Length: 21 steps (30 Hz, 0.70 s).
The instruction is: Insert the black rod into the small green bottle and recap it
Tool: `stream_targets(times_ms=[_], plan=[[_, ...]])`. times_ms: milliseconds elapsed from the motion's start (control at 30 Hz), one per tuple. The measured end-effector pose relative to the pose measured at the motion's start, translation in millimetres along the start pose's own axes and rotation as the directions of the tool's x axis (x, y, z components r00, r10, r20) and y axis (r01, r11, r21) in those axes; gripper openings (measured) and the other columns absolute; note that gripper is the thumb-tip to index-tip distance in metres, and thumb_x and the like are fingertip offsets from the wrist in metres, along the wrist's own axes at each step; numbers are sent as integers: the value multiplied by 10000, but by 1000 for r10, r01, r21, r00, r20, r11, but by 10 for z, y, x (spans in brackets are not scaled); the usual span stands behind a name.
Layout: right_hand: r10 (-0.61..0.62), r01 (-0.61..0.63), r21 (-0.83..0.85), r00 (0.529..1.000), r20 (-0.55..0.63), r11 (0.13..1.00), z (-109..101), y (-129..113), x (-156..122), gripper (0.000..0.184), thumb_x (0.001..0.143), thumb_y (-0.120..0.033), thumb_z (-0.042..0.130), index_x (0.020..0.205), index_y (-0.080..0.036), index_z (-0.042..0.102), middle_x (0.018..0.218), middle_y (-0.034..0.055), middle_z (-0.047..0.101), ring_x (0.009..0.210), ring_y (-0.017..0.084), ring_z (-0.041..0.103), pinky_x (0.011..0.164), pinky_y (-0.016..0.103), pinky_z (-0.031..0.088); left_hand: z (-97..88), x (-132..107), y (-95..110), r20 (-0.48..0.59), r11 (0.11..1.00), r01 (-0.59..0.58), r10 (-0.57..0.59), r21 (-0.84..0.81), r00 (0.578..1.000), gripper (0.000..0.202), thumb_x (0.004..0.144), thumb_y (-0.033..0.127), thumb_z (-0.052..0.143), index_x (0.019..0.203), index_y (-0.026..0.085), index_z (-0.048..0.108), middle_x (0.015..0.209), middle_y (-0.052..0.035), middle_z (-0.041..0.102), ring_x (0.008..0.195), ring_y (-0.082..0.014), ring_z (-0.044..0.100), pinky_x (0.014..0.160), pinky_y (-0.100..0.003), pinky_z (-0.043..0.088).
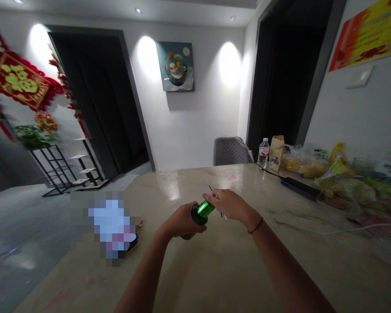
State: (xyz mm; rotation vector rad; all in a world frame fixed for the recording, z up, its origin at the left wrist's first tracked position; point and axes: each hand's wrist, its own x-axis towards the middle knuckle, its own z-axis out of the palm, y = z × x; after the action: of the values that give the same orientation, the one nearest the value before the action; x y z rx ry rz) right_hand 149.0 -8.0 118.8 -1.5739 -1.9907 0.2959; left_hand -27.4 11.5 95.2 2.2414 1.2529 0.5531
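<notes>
Over the middle of the table, my left hand (184, 219) is wrapped round a dark green round holder (199, 216), tilted, its broad round end facing up and to the right. From that end a shiny bright green cylinder (205, 208) sticks out. My right hand (230, 203) has its fingers closed on the cylinder's upper end, which they partly hide. Whether the two green parts are joined cannot be seen. A thin black stick (210, 188) shows just behind my right fingers, and a small white bit (225, 217) lies below them.
The pale marble-look table (241, 269) spreads all round. A blurred-out phone-like thing (114, 228) is at the left edge. On the right are a water bottle (263, 153), a paper bag (276, 152), a black power strip (299, 188), plastic bags (303, 161) and a white cable (332, 232). Behind stands a grey chair (231, 151).
</notes>
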Motion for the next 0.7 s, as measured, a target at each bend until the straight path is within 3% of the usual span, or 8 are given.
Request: stream_targets(times_ms=[433, 700], plan=[[-44, 43, -83, 999, -20, 996, -2, -57, 7, 448, 753, -607, 428, 730, -194, 600, 695, 54, 624, 597, 146, 524, 512, 246, 277, 71, 42, 59, 11, 990, -41, 43, -134, 999, 444, 513, 316, 689, 923, 168, 603, 860, -18, 665, 795, -187, 584, 708, -274, 442], [-87, 87, -21, 996, 14, 996, -8, -21, 6, 387, 750, -549, 480, 777, -187, 615, 708, 57, 626, 613, 149, 530, 532, 247, 303, 71, 40, 42, 23, 991, -29, 32, -132, 999, 442, 519, 325, 691, 923, 170, 602, 886, -26, 660, 819, -194, 583, 737, -293, 442]])
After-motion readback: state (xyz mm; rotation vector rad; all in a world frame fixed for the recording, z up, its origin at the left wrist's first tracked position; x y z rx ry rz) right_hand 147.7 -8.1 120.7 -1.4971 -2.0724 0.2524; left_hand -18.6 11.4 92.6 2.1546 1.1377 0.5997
